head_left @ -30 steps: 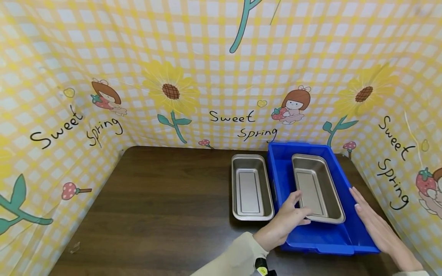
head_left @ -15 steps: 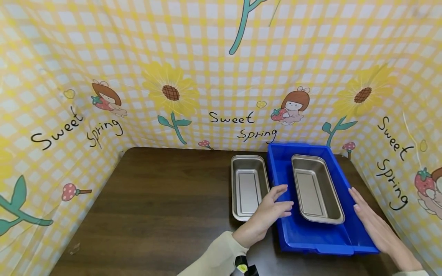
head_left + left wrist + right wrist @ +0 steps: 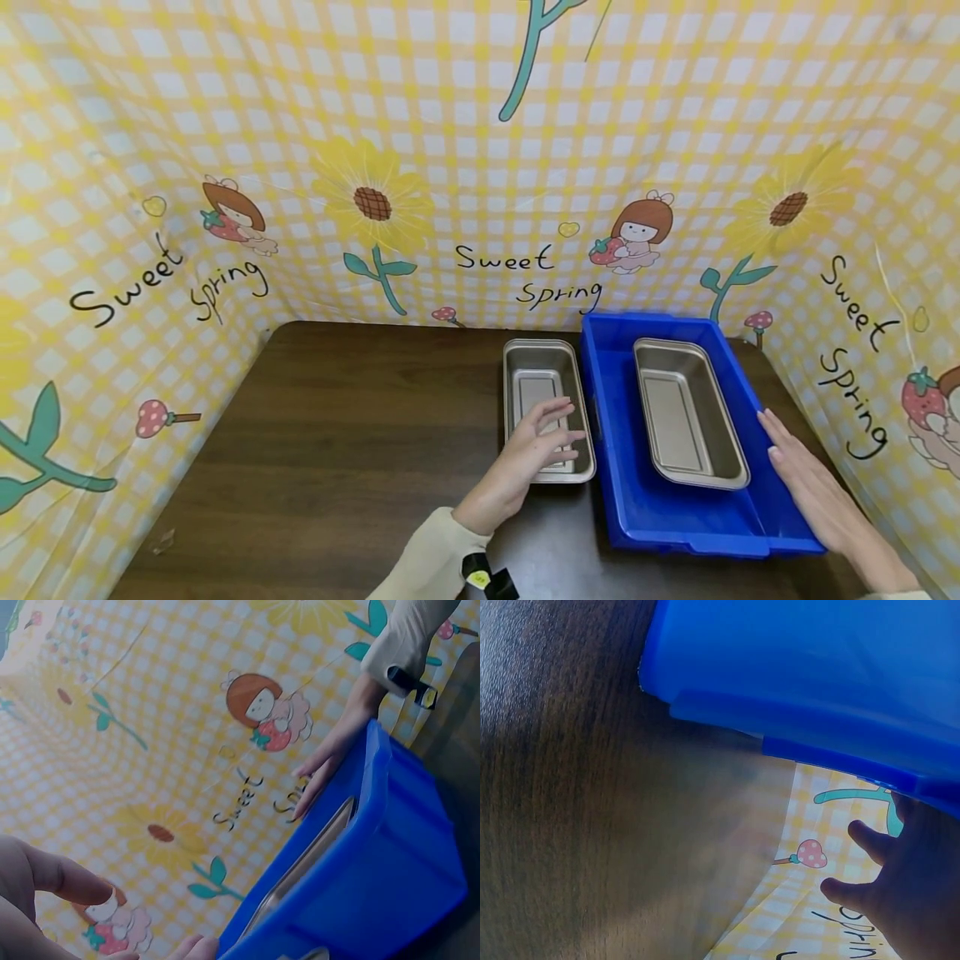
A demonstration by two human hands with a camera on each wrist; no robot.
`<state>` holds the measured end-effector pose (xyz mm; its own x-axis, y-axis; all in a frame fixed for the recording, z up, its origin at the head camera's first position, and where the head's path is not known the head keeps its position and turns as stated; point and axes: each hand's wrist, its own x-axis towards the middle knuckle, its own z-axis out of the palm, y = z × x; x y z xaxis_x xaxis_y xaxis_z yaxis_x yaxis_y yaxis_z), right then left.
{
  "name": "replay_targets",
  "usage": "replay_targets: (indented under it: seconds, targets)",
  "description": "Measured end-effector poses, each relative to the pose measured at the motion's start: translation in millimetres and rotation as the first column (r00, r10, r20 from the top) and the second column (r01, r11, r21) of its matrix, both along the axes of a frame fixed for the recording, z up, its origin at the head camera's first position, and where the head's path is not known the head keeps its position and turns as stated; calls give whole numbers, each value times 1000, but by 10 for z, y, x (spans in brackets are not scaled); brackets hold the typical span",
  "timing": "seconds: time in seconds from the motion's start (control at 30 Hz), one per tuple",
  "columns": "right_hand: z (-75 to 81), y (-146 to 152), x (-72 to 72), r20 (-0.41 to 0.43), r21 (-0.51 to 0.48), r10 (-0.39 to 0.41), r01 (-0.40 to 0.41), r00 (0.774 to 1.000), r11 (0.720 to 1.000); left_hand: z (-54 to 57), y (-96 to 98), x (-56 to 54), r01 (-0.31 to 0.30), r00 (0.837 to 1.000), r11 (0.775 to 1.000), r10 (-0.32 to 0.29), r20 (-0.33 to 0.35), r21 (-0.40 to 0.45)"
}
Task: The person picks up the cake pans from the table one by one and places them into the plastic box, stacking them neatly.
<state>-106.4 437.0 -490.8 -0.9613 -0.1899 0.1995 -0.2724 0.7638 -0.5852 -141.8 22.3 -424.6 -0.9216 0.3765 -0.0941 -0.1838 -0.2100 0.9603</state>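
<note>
Two silver-grey metal loaf pans show in the head view. One loaf pan (image 3: 678, 408) lies inside the blue plastic bin (image 3: 693, 533), slightly tilted in its outline. The other loaf pan (image 3: 540, 367) stands on the table just left of the bin. Over this left pan hovers my left hand (image 3: 528, 450), fingers spread and slightly bent, holding nothing; it hides part of the pan's front. My right hand (image 3: 813, 492) rests with extended fingers against the bin's right side. In the right wrist view, the right hand (image 3: 885, 877) has its fingers along the bin's edge.
The dark wooden table (image 3: 330, 450) stretches to the left. A yellow checked cloth (image 3: 480, 167) with flowers and girls hangs behind and on both sides. A small clear scrap (image 3: 162, 542) lies near the table's left front.
My left hand has let go of the pan's rim in the bin and moved left, over the other pan. The right hand and both pans have stayed in place.
</note>
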Motion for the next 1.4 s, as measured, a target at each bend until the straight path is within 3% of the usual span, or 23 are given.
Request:
replay_targets:
  seconds: [0.47, 0.67, 0.93, 1.2, 1.4]
  targets:
    - [0, -26, 39, 84, 24, -51, 49, 995, 999, -167, -464, -55, -25, 1000, 998, 26, 5, -55]
    - [-2, -35, 48, 90, 49, -63, 59, 994, 997, -274, -529, -71, -93, 996, 990, 93, -1, -105]
    - [7, -23, 49, 93, 24, -58, 56, 994, 998, -452, -578, -83, -210, 977, 963, 211, -10, -171]
    - [17, -24, 45, 95, 13, -58, 57, 994, 998, -537, -644, -90, -241, 969, 958, 245, 6, -152]
    - [6, -26, 41, 103, 18, -58, 57, 993, 998, -614, -710, -89, -274, 961, 948, 275, -19, -161]
